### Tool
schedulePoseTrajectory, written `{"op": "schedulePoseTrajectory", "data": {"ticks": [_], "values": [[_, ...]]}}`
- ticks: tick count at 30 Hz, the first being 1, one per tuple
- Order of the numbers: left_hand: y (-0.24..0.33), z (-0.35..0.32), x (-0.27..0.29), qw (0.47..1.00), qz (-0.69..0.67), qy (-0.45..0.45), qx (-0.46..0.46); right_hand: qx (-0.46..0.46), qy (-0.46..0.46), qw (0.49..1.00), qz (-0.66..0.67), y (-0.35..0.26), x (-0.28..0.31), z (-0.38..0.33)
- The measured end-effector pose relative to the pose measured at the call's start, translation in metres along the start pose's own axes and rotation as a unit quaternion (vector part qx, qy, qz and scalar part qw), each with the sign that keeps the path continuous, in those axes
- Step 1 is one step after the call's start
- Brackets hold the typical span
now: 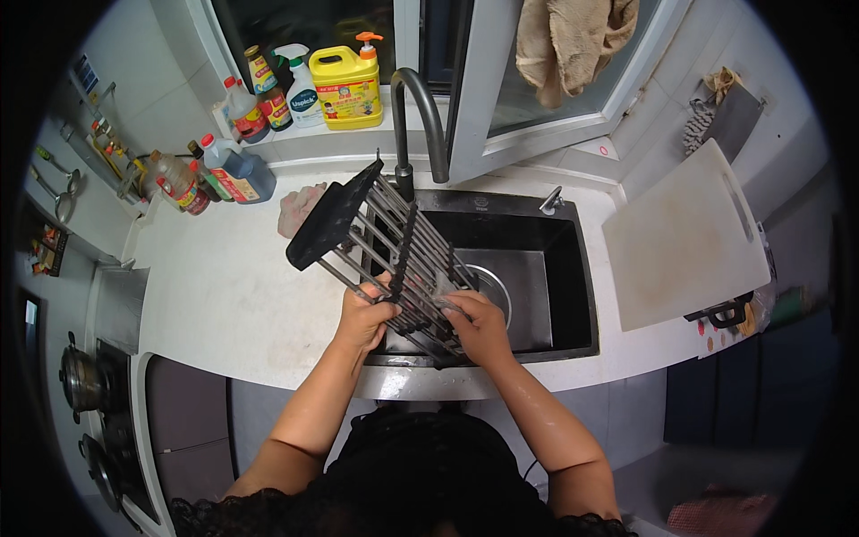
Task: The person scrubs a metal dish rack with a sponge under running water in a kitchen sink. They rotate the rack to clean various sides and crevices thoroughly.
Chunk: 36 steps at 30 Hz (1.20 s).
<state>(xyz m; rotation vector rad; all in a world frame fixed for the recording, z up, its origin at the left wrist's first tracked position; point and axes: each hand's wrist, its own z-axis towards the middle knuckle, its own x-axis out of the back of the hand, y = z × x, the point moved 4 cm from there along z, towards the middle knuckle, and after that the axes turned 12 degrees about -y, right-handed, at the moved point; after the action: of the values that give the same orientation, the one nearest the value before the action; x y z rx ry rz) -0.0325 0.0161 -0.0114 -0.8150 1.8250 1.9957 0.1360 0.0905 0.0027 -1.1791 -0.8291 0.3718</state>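
A drying rack [420, 251] of metal rods with black plastic joints and a black end panel [333, 219] is held tilted over the left part of the sink. Its panel end points up and to the left. My left hand [365, 315] is closed round the rods at the rack's near left side. At its near right side, my right hand [478, 324] grips the rack with bent fingers. Something small and pale shows by the right fingertips, too unclear to name. Behind and below the rack is the black sink [559, 277], with a round metal rim partly hidden by the rack.
A grey faucet [420, 116] arches behind the rack. A pink cloth [301, 208] lies on the white counter [224, 295]. Several bottles and a yellow jug [347, 89] stand along the back left. A white cutting board [687, 242] is at the right, near an open window.
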Motion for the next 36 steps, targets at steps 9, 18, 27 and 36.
{"op": "schedulePoseTrajectory", "data": {"ticks": [9, 18, 27, 36], "values": [[-0.007, 0.0, 0.005, 0.998, 0.009, 0.068, -0.014, 0.124, 0.043, 0.984, -0.123, -0.039, -0.012, 0.013], [-0.01, -0.002, -0.001, 0.998, 0.042, 0.045, -0.012, 0.045, -0.004, 0.999, -0.004, -0.025, -0.009, 0.027], [-0.002, -0.005, 0.004, 0.999, 0.036, 0.009, -0.025, -0.014, -0.177, 0.978, -0.111, -0.016, 0.007, 0.032], [-0.002, -0.007, -0.006, 0.999, 0.034, 0.017, 0.008, -0.152, -0.215, 0.964, -0.03, -0.016, 0.015, 0.052]]}}
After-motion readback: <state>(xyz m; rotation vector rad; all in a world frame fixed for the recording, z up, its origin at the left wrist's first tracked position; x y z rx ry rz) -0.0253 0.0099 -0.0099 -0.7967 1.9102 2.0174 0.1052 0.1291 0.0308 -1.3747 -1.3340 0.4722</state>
